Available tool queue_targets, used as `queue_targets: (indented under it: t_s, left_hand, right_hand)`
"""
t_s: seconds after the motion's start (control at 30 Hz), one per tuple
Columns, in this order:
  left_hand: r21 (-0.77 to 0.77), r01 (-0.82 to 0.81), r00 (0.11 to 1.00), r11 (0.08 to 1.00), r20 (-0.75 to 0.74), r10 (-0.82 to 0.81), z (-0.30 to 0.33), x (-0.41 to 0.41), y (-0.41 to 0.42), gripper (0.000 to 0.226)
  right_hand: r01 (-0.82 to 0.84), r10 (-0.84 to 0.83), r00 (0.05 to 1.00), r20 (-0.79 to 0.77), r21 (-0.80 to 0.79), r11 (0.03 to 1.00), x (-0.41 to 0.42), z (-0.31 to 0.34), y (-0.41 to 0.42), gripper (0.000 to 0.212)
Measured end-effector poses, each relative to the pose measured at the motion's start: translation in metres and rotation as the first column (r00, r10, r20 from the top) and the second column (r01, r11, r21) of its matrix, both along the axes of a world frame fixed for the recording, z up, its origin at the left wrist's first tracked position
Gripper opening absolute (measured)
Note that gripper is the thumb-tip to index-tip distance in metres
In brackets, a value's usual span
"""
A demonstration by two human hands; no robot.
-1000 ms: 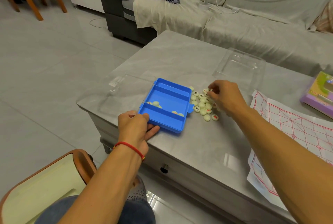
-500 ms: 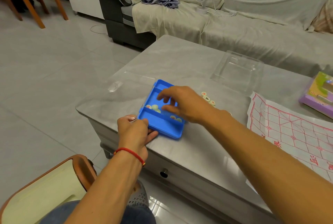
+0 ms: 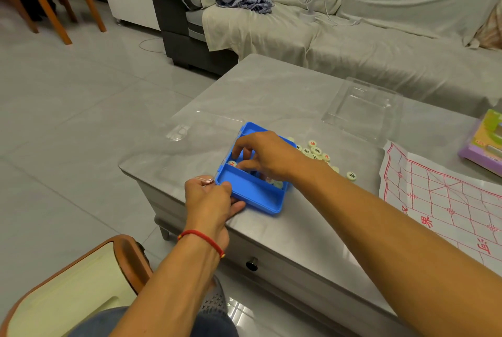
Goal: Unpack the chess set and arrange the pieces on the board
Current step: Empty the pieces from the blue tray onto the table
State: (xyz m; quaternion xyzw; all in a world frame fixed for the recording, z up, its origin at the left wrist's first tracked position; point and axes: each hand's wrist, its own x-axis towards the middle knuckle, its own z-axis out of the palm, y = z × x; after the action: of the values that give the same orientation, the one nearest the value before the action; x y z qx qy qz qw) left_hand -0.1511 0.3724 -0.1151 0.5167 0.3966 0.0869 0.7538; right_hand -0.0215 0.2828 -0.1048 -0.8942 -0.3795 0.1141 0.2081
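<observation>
A: Left hand (image 3: 210, 195)?
B: Gripping the near-left corner of the blue plastic compartment tray (image 3: 254, 191), thumb under the edge, pinning it to the grey marble counter (image 3: 285, 92).
A: Right hand (image 3: 267, 156)?
B: Fingers (image 3: 239, 148) curled down into the tray, closing on small round cream chess discs (image 3: 232, 164); actual pinch hidden, can't tell.
A: Handling?
B: Looks light, hard, smooth, likely slippery. Pinch by the rim. More discs (image 3: 315, 150) loose just beyond the right wrist; paper board with red grid (image 3: 445, 201) well right.
</observation>
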Motion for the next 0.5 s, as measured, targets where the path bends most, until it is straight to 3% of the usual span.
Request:
queue_targets:
  t_s: [0.23, 0.5]
  left_hand:
    - [-0.025, -0.004, 1.0, 1.0, -0.001, 0.004, 0.001, -0.002, 0.001, 0.024]
    - [-0.026, 0.007, 1.0, 1.0, -0.006, -0.007, 0.0, -0.001, 0.001, 0.028]
  right_hand:
    - [0.039, -0.037, 0.987, 0.156, -0.011, 0.999, 0.0, -0.006, -0.001, 0.017]
    - [0.058, -0.056, 0.986, 0.155, -0.006, 0.998, -0.001, -0.008, -0.006, 0.029]
